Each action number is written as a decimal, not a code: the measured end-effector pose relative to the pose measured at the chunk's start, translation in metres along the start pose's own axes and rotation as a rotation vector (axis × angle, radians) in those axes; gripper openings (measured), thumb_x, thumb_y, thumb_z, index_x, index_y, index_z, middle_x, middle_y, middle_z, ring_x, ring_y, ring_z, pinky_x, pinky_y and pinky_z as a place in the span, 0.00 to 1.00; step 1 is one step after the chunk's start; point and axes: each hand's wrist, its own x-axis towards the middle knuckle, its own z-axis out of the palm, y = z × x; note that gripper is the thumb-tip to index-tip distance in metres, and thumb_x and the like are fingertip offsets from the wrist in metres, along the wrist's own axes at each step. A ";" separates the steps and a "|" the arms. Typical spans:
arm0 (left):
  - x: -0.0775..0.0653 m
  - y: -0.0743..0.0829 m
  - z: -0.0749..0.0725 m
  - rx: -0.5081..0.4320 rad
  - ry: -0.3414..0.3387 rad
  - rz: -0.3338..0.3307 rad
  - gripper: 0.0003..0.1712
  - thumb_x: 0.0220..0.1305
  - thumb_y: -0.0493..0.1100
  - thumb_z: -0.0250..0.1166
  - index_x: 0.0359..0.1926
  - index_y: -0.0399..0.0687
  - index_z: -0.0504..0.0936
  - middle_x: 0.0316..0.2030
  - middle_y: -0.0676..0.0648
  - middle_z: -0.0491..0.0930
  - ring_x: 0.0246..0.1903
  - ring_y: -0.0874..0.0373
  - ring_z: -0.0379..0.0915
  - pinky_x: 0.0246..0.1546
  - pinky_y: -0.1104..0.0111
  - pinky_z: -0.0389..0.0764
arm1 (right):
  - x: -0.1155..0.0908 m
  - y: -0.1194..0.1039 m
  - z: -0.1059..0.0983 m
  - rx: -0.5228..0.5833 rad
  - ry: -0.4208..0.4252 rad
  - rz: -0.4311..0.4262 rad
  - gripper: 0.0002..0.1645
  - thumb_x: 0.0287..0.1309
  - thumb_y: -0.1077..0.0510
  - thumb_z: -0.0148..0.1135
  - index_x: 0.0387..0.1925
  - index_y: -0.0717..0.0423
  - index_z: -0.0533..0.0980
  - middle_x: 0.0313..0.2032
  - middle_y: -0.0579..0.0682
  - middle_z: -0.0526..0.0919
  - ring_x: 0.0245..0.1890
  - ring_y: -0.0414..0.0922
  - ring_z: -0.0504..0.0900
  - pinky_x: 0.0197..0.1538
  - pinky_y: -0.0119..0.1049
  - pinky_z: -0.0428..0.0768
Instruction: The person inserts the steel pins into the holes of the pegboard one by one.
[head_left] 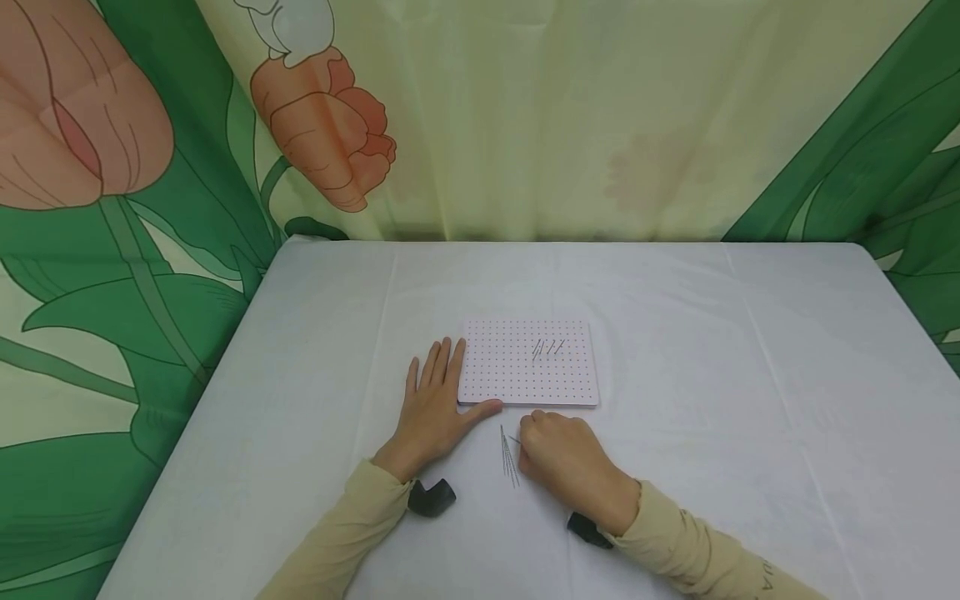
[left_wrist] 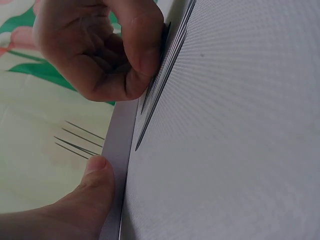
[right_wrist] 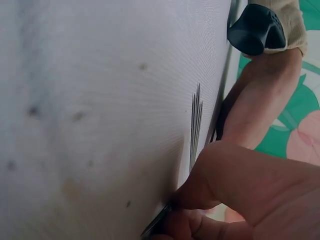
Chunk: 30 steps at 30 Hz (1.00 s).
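Note:
A pale board (head_left: 491, 375) with a grid of small holes lies on the table, several thin metal pins (head_left: 537, 350) standing tilted in its right half. My left hand (head_left: 431, 417) lies spread at its left side, fingers straight along that edge, the thumb (left_wrist: 97, 182) against the front edge. In front of the board, my right hand (head_left: 570, 462) pinches a thin metal pin (right_wrist: 157, 220) between thumb and fingers, low over the cloth. Just left of it is a narrow bunch of loose metal pins (head_left: 508, 458), pointed at the tips in the left wrist view.
A white cloth (head_left: 712, 350) covers the table. Dark wrist-worn devices sit under the left cuff (head_left: 432, 498) and the right cuff (head_left: 588, 530). Behind the table hangs a curtain (head_left: 525, 125) printed with flowers and leaves.

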 end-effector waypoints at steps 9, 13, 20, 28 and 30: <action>0.000 0.000 -0.001 -0.001 0.001 -0.002 0.62 0.59 0.75 0.58 0.79 0.47 0.42 0.79 0.41 0.41 0.78 0.46 0.32 0.75 0.46 0.32 | 0.001 0.003 0.000 0.126 0.002 0.010 0.11 0.47 0.65 0.67 0.19 0.54 0.72 0.16 0.42 0.69 0.17 0.36 0.66 0.18 0.30 0.66; 0.000 0.000 -0.001 -0.003 -0.001 0.000 0.62 0.60 0.75 0.58 0.80 0.47 0.42 0.79 0.41 0.41 0.78 0.46 0.32 0.75 0.46 0.32 | 0.002 0.005 0.000 0.215 0.015 -0.002 0.12 0.47 0.67 0.66 0.20 0.53 0.71 0.17 0.41 0.68 0.19 0.35 0.65 0.21 0.27 0.67; -0.001 0.000 0.001 0.002 0.002 0.005 0.61 0.60 0.74 0.59 0.79 0.47 0.42 0.79 0.41 0.41 0.78 0.46 0.32 0.75 0.46 0.32 | 0.001 0.008 -0.003 0.318 0.022 -0.013 0.09 0.46 0.71 0.66 0.28 0.57 0.77 0.23 0.42 0.76 0.24 0.35 0.71 0.28 0.27 0.74; 0.001 0.000 0.001 0.002 0.002 -0.002 0.62 0.60 0.75 0.58 0.80 0.47 0.42 0.79 0.41 0.40 0.79 0.46 0.31 0.75 0.47 0.31 | 0.003 0.011 -0.008 0.303 0.099 -0.012 0.08 0.47 0.68 0.70 0.30 0.55 0.82 0.26 0.41 0.80 0.27 0.34 0.76 0.31 0.25 0.78; 0.001 0.000 0.000 0.002 0.000 -0.004 0.62 0.59 0.75 0.59 0.80 0.48 0.42 0.79 0.41 0.40 0.79 0.47 0.31 0.75 0.47 0.31 | 0.003 0.012 -0.011 0.310 0.120 -0.001 0.08 0.48 0.68 0.71 0.30 0.53 0.83 0.26 0.40 0.81 0.27 0.33 0.77 0.31 0.25 0.78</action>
